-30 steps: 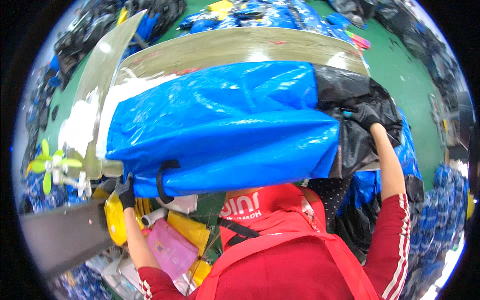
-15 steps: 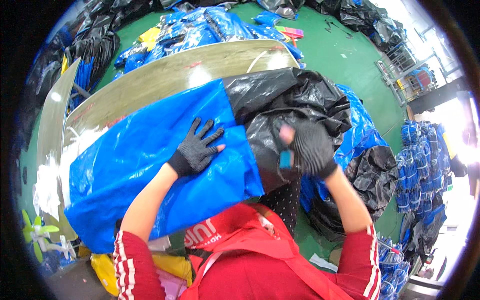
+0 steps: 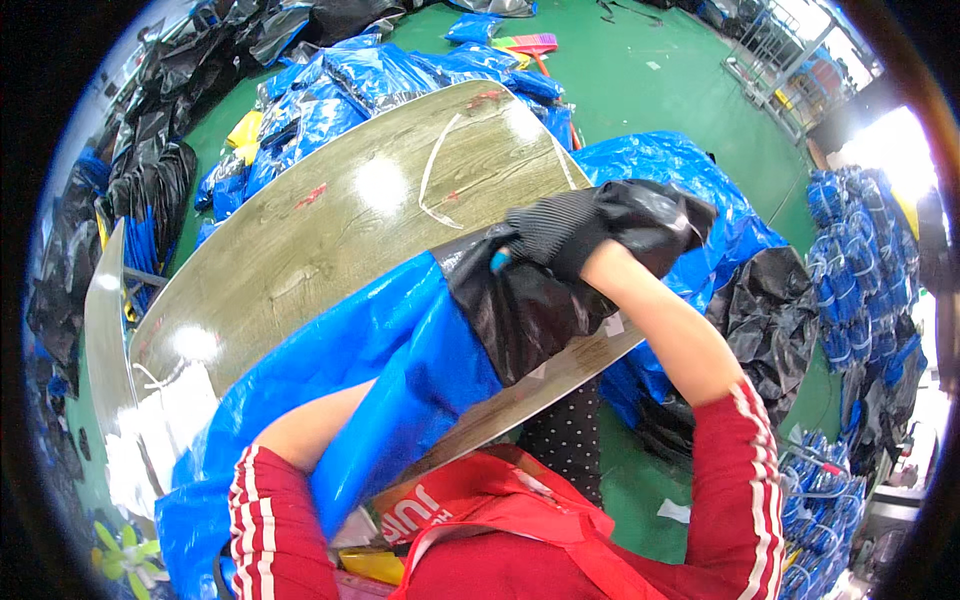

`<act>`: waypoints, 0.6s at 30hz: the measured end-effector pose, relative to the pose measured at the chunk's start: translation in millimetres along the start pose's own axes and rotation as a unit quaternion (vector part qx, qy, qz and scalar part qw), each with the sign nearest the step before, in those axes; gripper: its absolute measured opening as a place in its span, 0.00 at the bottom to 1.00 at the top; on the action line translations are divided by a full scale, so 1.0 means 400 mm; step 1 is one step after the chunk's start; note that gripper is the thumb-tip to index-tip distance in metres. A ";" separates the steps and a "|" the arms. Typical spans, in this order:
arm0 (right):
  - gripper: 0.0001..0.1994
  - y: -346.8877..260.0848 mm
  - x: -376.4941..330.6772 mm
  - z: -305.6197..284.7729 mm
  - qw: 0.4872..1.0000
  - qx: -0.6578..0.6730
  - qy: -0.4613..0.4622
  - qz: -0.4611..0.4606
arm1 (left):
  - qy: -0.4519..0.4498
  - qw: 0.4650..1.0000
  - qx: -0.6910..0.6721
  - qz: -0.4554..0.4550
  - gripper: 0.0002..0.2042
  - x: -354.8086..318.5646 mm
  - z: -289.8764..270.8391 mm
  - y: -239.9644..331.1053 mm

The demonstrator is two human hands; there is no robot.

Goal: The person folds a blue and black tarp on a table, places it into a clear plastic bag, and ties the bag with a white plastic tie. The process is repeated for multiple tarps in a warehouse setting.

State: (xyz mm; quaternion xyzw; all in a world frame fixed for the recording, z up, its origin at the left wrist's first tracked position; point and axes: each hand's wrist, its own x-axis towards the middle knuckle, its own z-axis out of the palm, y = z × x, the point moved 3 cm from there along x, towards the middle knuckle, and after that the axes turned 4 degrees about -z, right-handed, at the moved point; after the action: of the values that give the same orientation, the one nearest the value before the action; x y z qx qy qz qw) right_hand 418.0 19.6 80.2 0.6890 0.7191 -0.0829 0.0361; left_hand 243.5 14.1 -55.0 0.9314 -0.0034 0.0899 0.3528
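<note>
I note the blue-and-black bag [image 3: 430,330] draped over the counter [image 3: 320,245], which apparently bears its weight. The right hand [image 3: 558,230] has its fingers clenched on the black end, presumably for control; blue folds hide the left hand, fingers' state indeterminable.

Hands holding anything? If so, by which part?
Right hand: the blue-and-black sheet, gripped at its bunched black section. Teal piece at the fingers: unclear if held. Left hand: hidden by the sheet, can't tell.
</note>
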 end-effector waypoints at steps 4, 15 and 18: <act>0.28 0.064 0.174 0.230 0.996 0.030 -0.088 -0.019 | -0.021 1.000 -0.008 -0.008 0.22 -0.059 -0.050 -0.024; 0.21 0.117 0.169 0.281 0.996 0.001 -0.026 0.089 | -0.114 0.788 -0.120 -0.593 0.17 -1.225 -0.449 0.149; 0.20 0.149 0.180 0.311 0.996 -0.008 -0.024 0.081 | -0.022 0.707 -0.236 -0.666 0.18 -1.457 -0.438 0.235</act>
State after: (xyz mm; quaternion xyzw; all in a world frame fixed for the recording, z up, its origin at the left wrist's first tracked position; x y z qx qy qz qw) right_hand 466.0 71.5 -58.3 0.7423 0.6607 -0.0903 0.0652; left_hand -365.4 25.5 36.4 0.5798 0.5889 -0.1922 0.5292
